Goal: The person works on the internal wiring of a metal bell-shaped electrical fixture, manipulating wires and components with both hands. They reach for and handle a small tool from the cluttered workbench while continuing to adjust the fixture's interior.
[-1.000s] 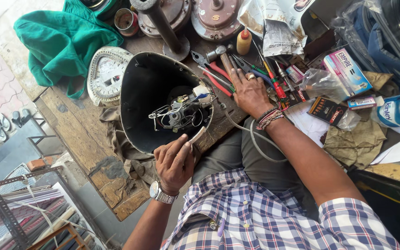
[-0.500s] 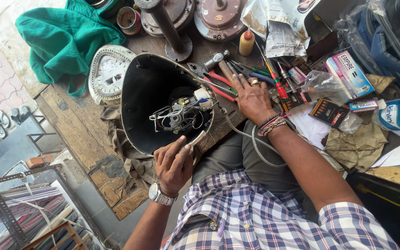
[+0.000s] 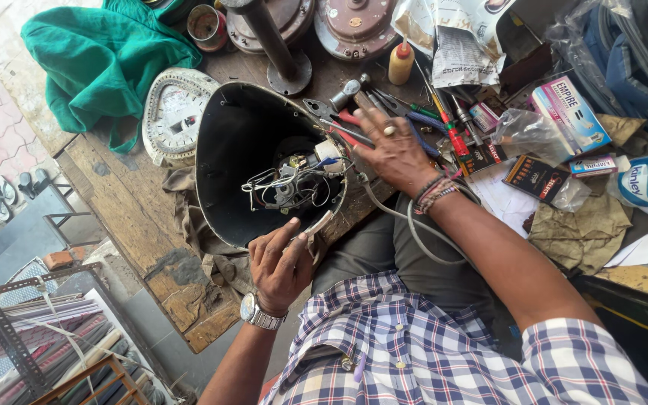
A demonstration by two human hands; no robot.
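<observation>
Green cloth: bunched at the bench's far left corner.
Housing: black cone lying on its side on the bench, open end up, wires inside.
Left hand: fingers curled, housing's near rim gripped.
Right hand: spread flat on the tools, nothing gripped.

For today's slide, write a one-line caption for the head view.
Left hand grips the rim of a black cone housing full of wires; right hand rests on tools.
</observation>
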